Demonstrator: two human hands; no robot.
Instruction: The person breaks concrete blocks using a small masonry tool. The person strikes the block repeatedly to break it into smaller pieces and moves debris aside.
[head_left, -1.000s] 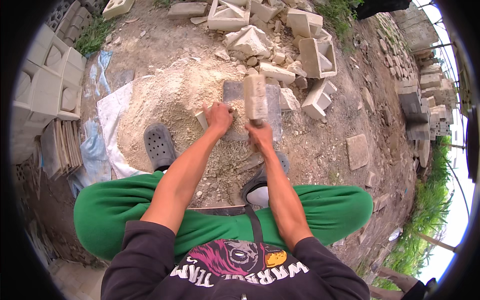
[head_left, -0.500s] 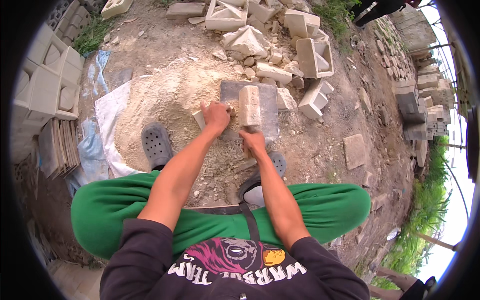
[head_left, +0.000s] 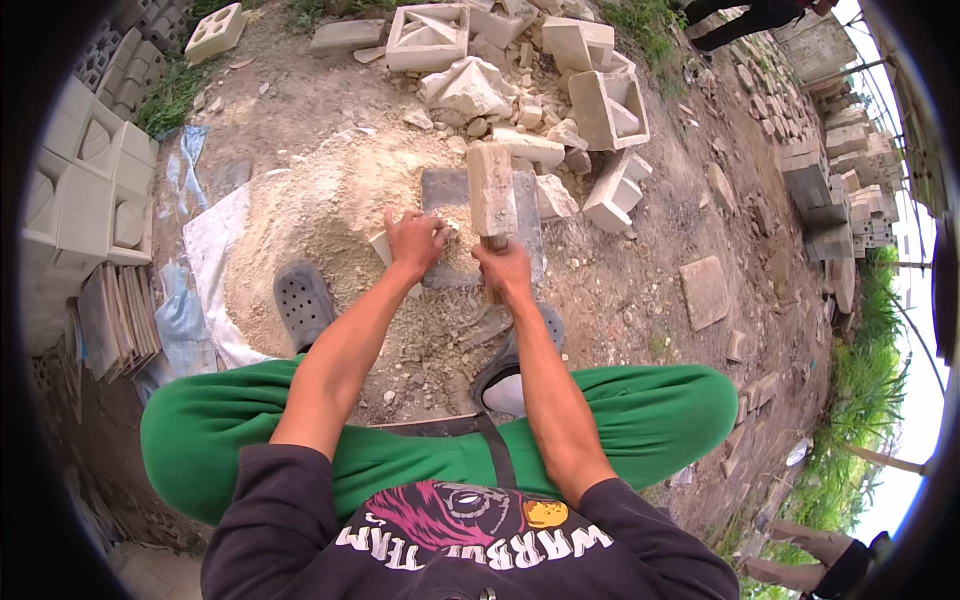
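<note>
My right hand (head_left: 503,268) is wrapped round the handle of a mallet. Its thick, blocky, dust-covered mallet head (head_left: 491,190) is over the dark flat slab (head_left: 530,245), tilted slightly, hiding part of the slab. At the slab's left edge, my left hand (head_left: 412,243) curls its fingers round a small pale block fragment (head_left: 452,229), mostly hidden by the fingertips. A longer pale piece (head_left: 381,249) shows beneath that hand and wrist. Pale crumbs lie on the slab between my hands.
A heap of pale crushed grit (head_left: 290,230) spreads over a white sheet (head_left: 215,240) on the left. Broken blocks (head_left: 470,90) pile up beyond the slab. Whole pale blocks (head_left: 90,190) and thin boards (head_left: 115,315) stand farther left. Another person's legs (head_left: 735,22) show at top right.
The mallet head has risen a little and tipped. My left fingers have shifted and now show a small pale fragment at their tips. The whole view has slid slightly.
</note>
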